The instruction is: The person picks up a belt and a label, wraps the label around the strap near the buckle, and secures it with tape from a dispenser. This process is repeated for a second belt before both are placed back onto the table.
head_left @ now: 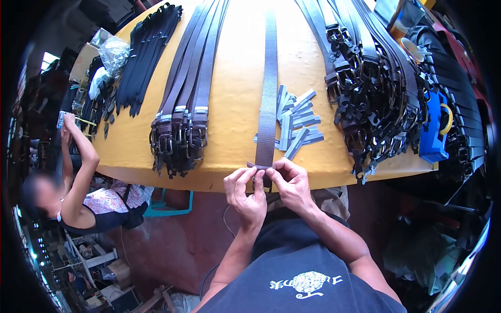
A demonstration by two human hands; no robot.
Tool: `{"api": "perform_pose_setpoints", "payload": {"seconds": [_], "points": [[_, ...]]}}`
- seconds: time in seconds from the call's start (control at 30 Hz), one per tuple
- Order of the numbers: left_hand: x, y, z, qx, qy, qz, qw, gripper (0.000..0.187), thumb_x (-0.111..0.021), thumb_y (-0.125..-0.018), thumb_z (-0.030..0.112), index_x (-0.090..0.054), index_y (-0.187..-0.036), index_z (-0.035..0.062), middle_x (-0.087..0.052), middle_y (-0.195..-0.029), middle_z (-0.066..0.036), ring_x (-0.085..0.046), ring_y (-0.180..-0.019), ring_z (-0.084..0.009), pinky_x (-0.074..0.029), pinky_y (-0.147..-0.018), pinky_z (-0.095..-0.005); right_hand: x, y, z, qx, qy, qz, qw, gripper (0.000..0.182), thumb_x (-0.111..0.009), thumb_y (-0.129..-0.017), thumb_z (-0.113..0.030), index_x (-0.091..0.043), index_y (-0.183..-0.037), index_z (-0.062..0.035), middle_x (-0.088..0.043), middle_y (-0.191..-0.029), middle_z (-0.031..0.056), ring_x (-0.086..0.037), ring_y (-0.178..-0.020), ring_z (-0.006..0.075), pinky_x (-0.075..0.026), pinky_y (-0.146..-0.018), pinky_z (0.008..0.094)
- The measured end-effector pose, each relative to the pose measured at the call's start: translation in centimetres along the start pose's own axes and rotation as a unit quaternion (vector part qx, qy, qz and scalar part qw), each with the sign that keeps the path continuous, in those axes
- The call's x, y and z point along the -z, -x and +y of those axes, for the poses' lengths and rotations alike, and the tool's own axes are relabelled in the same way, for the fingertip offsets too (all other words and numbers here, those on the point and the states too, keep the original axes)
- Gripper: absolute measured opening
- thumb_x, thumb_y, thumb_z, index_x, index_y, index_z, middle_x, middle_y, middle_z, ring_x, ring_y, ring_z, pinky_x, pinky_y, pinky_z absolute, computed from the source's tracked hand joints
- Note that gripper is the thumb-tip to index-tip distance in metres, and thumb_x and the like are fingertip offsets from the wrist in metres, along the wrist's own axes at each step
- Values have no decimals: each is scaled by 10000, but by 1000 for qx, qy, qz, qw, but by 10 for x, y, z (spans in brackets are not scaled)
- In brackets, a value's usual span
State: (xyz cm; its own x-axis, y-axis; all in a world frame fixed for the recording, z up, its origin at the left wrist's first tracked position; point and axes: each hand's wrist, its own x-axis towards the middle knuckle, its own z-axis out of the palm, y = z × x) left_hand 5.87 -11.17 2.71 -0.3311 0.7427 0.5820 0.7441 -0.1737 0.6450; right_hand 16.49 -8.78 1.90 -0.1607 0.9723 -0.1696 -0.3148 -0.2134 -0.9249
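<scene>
Brown belt [267, 104]: near end partly hidden behind fingers [259, 181].

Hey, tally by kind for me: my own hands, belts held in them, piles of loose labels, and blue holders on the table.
Left hand and right hand: 2
Held belt: 1
Loose label pile: 1
Blue holder: 1
Total: 5

head cam facing fwd/down, nr table [232, 130]

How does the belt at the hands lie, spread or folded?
Spread, where visible: the belt runs straight along the yellow table beyond the left hand and right hand.
</scene>
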Motion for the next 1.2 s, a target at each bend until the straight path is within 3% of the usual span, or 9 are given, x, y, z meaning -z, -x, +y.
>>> {"api": "perform_pose_setpoints", "payload": {"seconds": [0.17, 0.27, 0.37, 0.6, 0.7, 0.8, 0.9, 1.13, 1.2], "points": [[-2, 5, 2, 86, 48, -5, 995, 194, -722, -766, 39, -666, -950, 5, -648, -913, -135, -626, -837, -266, -503, -745, -346, -1, 0, -3, 9, 16, -3, 1000, 79, -605, -889, -40, -550, -837, -18, -539, -719, -42, -479, -660, 15, -404, -585, 189], [-3, 4, 2, 109, 71, -13, 991, 192, -716, -781, 44, -665, -956, -15, -669, -896, -132, -647, -808, -225, -509, -741, -325, 0, -1, -1, 17, 23, -5, 1000, 81, -609, -884, -39, -549, -833, -18, -513, -707, -46, -448, -645, 16, -378, -566, 192], [0, 1, 0, 269, 174, -61, 945, 179, -707, -798, 35, -651, -953, -36, -680, -877, -113, -648, -791, -164, -513, -737, -284, 5, -4, -3, 40, 54, -7, 998, 78, -614, -878, -39, -554, -836, -14, -504, -702, -44, -435, -642, 19, -367, -560, 197], [6, -9, 3, 342, 324, -116, 874, 130, -647, -833, -40, -612, -958, -36, -665, -876, -58, -613, -777, -65, -487, -708, -182, 13, -8, -10, 19, 51, -36, 998, 79, -630, -868, -54, -576, -846, 0, -526, -713, -29, -457, -655, 31, -382, -572, 205], [4, -3, -6, 326, 396, -114, 851, 115, -638, -833, -57, -617, -940, -21, -662, -877, -58, -607, -775, -56, -483, -697, -176, 21, -9, -14, -19, 87, -62, 994, 116, -634, -874, -93, -581, -843, 5, -528, -694, -30, -452, -636, 24, -376, -547, 203], [7, -9, -3, 271, 357, -157, 880, 129, -620, -834, -79, -627, -946, -16, -657, -882, -60, -609, -794, -60, -481, -730, -176, 20, -8, -18, 20, 101, -58, 993, 140, -632, -881, -130, -590, -843, -1, -527, -675, -40, -434, -606, 12, -357, -514, 197], [16, -22, 4, 209, 307, -228, 900, 134, -594, -843, -95, -630, -958, -36, -658, -890, -66, -612, -834, -82, -481, -771, -195, 25, -7, -34, -48, 100, -78, 991, 88, -618, -895, -110, -586, -869, -32, -521, -743, -67, -443, -654, -7, -362, -569, 163], [13, -46, 11, -79, 213, -232, 946, 279, -656, -721, -114, -675, -962, 25, -674, -870, -141, -655, -795, -261, -519, -716, -316, 31, -8, -65, -188, -110, -83, 973, 114, -626, -880, -155, -562, -810, -91, -530, -706, -71, -437, -576, -26, -351, -495, 123], [13, -45, 6, -109, 155, -235, 953, 320, -695, -651, -96, -691, -933, 54, -653, -947, -100, -626, -889, -274, -504, -767, -347, 36, -9, -61, -200, -143, -91, 965, 113, -624, -881, -153, -561, -811, -91, -532, -706, -71, -444, -569, -25, -354, -485, 122]]}}
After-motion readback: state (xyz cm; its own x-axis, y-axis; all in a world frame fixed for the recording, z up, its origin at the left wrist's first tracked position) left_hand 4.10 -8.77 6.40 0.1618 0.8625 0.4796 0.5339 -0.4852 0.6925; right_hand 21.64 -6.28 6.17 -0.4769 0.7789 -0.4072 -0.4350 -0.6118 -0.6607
